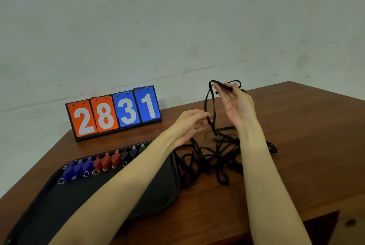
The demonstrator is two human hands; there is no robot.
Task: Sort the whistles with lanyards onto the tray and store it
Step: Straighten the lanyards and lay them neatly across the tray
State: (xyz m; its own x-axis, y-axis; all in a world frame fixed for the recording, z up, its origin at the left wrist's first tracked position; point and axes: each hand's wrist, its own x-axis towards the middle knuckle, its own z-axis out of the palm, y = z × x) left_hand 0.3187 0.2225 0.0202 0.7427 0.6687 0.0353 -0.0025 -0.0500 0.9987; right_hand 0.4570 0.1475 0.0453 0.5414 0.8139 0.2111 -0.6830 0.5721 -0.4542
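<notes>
- Head view: right hand (pixel 236 104) raised over table (pixel 296 136), palm toward camera, fingers curled round bunched top of black lanyard (pixel 209 106).
- Lanyard hanging as a narrow loop, long axis near vertical, running down from right fingertips (pixel 217 86) to tangled lanyards (pixel 213 157) on table.
- Left hand (pixel 190 124) lower, just left of loop, fingertips pinching its left strand; grip partly blurred.
- Tangle just right of tray (pixel 154 191), touching its edge.
- Whistles (pixel 102 162) in a row along tray's far side: blue, red, then black, rings toward camera, mouthpieces away.
- Scoreboard (pixel 113 112) behind tray, reading 28 31.
</notes>
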